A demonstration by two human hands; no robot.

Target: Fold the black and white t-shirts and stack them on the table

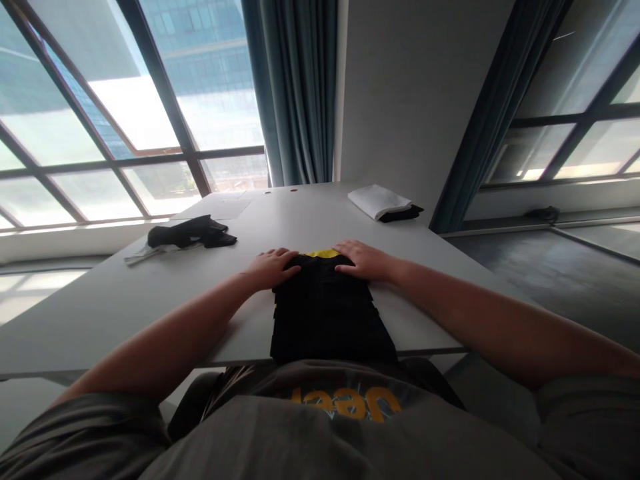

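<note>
A folded black garment (327,310) lies flat on the table in front of me, its near end at the table's front edge. A strip of yellow (321,253) shows along its far edge. My left hand (273,268) rests at the garment's far left corner, thumb on the black cloth and fingers stretched forward. At the far right corner lies my right hand (364,261), also with outstretched fingers and its thumb on the cloth. Neither hand has visibly closed around the fabric.
The white table (200,313) extends to both sides. A crumpled black cloth (187,232) lies over a white one (143,254) at the left. Folded white cloth (379,199) rests on black cloth (403,213) at the back right. Curtains (300,93) and windows stand behind.
</note>
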